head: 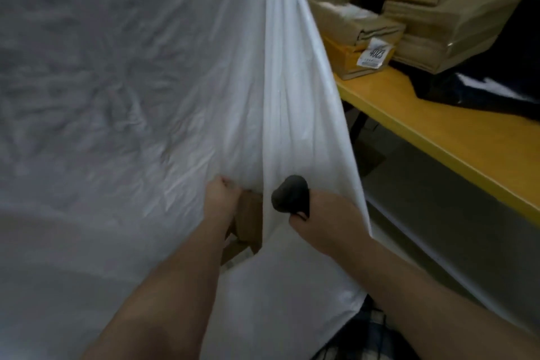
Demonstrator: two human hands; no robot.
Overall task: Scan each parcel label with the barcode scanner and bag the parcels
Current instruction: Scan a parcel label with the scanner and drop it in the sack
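Left hand [220, 199] gripping white bag [175, 82], brown parcel [249, 219] inside, right hand [324, 219] holding scanner [290, 194]

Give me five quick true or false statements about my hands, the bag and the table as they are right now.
1. The right hand holds a black barcode scanner. True.
2. The white bag lies flat on the yellow table. False: it is held up beside the table, not on it.
3. A brown parcel shows in the bag's opening, next to the left hand. True.
4. No parcels are left on the table. False: stacked brown parcels sit at its far end.
5. One parcel on the table carries a white label. True.
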